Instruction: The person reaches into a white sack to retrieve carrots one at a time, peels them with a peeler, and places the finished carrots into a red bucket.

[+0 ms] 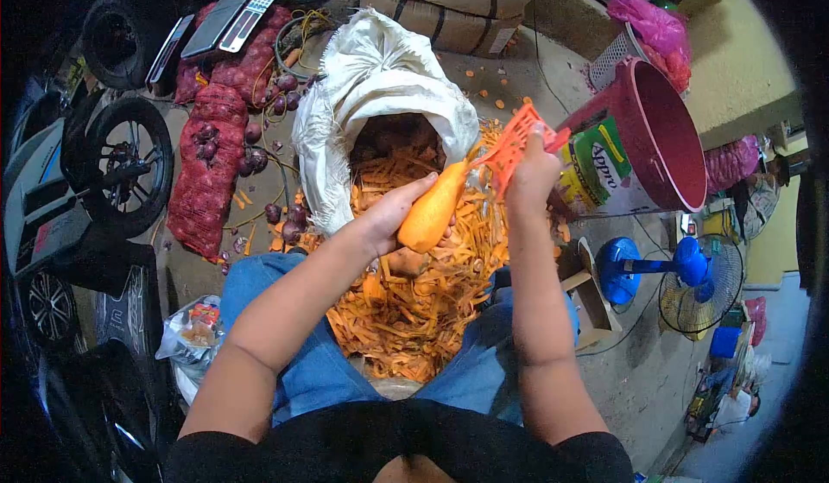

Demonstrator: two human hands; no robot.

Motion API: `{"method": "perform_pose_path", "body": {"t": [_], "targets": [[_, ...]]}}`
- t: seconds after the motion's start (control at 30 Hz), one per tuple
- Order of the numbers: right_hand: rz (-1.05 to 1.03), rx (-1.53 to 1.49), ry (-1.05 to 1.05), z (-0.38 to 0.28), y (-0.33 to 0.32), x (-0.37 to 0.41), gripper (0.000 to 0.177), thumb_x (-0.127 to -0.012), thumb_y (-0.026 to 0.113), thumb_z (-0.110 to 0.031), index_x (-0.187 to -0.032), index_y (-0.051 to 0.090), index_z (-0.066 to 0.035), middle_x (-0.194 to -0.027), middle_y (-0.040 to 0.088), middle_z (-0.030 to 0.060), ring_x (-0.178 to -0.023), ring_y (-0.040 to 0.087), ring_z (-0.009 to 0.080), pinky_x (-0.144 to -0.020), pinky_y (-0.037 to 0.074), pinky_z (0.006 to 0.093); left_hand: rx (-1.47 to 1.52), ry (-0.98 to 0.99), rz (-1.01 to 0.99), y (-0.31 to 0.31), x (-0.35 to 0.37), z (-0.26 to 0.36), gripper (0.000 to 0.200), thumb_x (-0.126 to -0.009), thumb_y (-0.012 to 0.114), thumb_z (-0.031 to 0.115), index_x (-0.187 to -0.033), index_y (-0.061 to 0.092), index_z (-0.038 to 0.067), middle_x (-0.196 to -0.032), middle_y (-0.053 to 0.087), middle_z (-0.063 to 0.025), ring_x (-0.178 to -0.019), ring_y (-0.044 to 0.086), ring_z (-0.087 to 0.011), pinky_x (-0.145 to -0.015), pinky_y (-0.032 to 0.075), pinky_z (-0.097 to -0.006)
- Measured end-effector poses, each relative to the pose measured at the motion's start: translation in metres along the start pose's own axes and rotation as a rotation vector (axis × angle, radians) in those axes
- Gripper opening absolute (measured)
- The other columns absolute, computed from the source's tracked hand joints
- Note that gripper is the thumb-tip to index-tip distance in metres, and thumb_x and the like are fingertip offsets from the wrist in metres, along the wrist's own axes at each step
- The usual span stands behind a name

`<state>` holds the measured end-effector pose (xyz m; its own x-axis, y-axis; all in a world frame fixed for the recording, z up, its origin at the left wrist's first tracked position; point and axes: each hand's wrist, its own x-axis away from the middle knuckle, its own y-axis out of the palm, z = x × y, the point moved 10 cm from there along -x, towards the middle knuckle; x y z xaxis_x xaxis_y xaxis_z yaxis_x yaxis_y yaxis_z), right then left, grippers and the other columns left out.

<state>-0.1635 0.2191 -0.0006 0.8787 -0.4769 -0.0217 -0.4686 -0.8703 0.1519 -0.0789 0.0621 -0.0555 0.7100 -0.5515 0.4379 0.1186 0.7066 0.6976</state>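
Note:
My left hand point(393, 215) is wrapped around the thick end of a peeled orange carrot point(427, 215), its narrow tip pointing up and away from me. My right hand point(533, 176) grips an orange-red plastic peeler with a wide slotted head point(511, 148), which meets the carrot near its tip. Below both hands, carrot peelings point(401, 314) lie in a deep heap between my knees. The heap runs into the mouth of a white woven sack point(319, 159), where more peelings show inside the dark opening.
On the right stands a large red bucket point(669, 137) with a printed label, and beyond it a blue fan point(691, 263). Red mesh bags of onions point(210, 159), a digital scale point(229, 25) and a motorbike wheel point(129, 155) are on the left. A clear plastic bag point(192, 332) sits by my left knee.

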Motion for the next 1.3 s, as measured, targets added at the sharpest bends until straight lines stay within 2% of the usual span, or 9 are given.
{"method": "perform_pose_path", "body": {"t": [0.13, 0.37, 0.5, 0.53, 0.63, 0.83, 1.07, 1.17, 1.3], "targets": [[-0.201, 0.046, -0.290, -0.047, 0.045, 0.046, 0.019, -0.081, 0.044, -0.019, -0.074, 0.047, -0.002, -0.065, 0.045, -0.0012, -0.056, 0.039, 0.0054, -0.048, 0.032, 0.0215, -0.002, 0.028, 0.026, -0.005, -0.005, 0.005, 0.040, -0.082, 0.034, 0.037, -0.097, 0.045, 0.001, -0.076, 0.054, -0.0115, -0.063, 0.055, -0.0182, -0.057, 0.047, -0.0285], [-0.126, 0.237, -0.256, -0.034, 0.010, 0.008, 0.020, -0.081, 0.043, -0.019, -0.074, 0.049, -0.001, -0.058, 0.043, -0.0022, -0.053, 0.036, 0.0062, -0.047, 0.031, 0.0235, -0.090, 0.073, 0.019, -0.005, 0.004, 0.025, 0.038, -0.079, 0.044, 0.033, -0.101, 0.042, 0.003, -0.079, 0.053, -0.0068, -0.067, 0.053, -0.0132, -0.059, 0.045, -0.0233], [-0.477, 0.681, -0.346, -0.023, 0.036, 0.014, 0.018, -0.078, 0.046, -0.019, -0.081, 0.051, -0.002, -0.063, 0.054, 0.0107, -0.056, 0.050, 0.0190, -0.053, 0.038, 0.0293, -0.296, 0.215, 0.004, 0.004, 0.013, 0.047, 0.037, -0.072, 0.054, 0.021, -0.102, 0.041, 0.003, -0.080, 0.052, -0.0081, -0.066, 0.053, -0.0144, -0.062, 0.045, -0.0255], [-0.607, 0.680, -0.101, 0.002, 0.040, 0.022, 0.018, -0.075, 0.048, -0.018, -0.085, 0.051, -0.003, -0.069, 0.054, 0.0168, -0.065, 0.054, 0.0282, -0.057, 0.041, 0.0331, -0.425, 0.233, 0.015, 0.000, 0.013, 0.050, 0.039, -0.071, 0.056, 0.022, -0.101, 0.041, 0.003, -0.079, 0.051, -0.0073, -0.067, 0.052, -0.0137, -0.062, 0.044, -0.0246], [-0.828, 0.920, -0.300, -0.004, 0.059, 0.054, 0.019, -0.073, 0.050, -0.018, -0.084, 0.050, -0.003, -0.068, 0.054, 0.0180, -0.066, 0.052, 0.0326, -0.058, 0.041, 0.0364, -0.564, 0.272, 0.043, -0.002, 0.012, 0.057, 0.041, -0.067, 0.060, 0.023, -0.098, 0.043, 0.003, -0.078, 0.050, -0.0043, -0.068, 0.050, -0.0113, -0.062, 0.041, -0.0225], [-0.897, 0.971, -0.238, 0.011, 0.060, 0.065, 0.016, -0.069, 0.049, -0.013, -0.080, 0.049, -0.002, -0.068, 0.052, 0.0200, -0.067, 0.050, 0.0361, -0.058, 0.039, 0.0399, -1.031, 0.449, 0.238, -0.005, 0.015, 0.077, 0.039, -0.064, 0.063, 0.022, -0.093, 0.047, 0.002, -0.079, 0.052, -0.0033, -0.070, 0.049, -0.0090, -0.064, 0.040, -0.0240], [-0.813, 0.995, -0.260, 0.028, 0.054, 0.054, 0.014, -0.067, 0.048, -0.011, -0.077, 0.051, -0.002, -0.068, 0.053, 0.0201, -0.067, 0.050, 0.0361, -0.059, 0.040, 0.0396, -1.176, 0.527, 0.199, 0.017, 0.024, 0.083, 0.039, -0.060, 0.064, 0.019, -0.091, 0.050, 0.000, -0.080, 0.055, -0.0071, -0.073, 0.050, -0.0112, -0.067, 0.039, -0.0242], [-0.787, 1.002, -0.028, 0.077, 0.034, 0.035, 0.014, -0.066, 0.049, -0.010, -0.077, 0.055, -0.002, -0.068, 0.055, 0.0182, -0.067, 0.053, 0.0322, -0.059, 0.041, 0.0373, -1.174, 0.794, -0.140, 0.065, 0.048, 0.080, 0.040, -0.058, 0.063, 0.019, -0.092, 0.050, 0.002, -0.078, 0.055, -0.0080, -0.071, 0.052, -0.0141, -0.066, 0.040, -0.0253], [-0.940, 0.632, 0.292, 0.142, 0.041, 0.059, 0.019, -0.067, 0.051, -0.011, -0.083, 0.056, -0.002, -0.070, 0.058, 0.0079, -0.063, 0.055, 0.0166, -0.061, 0.043, 0.0266, -0.982, 0.775, -0.112, 0.049, 0.041, 0.077, 0.038, -0.060, 0.064, 0.014, -0.094, 0.049, 0.004, -0.092, 0.051, -0.0079, -0.087, 0.047, -0.0168, -0.076, 0.036, -0.0273]]}}
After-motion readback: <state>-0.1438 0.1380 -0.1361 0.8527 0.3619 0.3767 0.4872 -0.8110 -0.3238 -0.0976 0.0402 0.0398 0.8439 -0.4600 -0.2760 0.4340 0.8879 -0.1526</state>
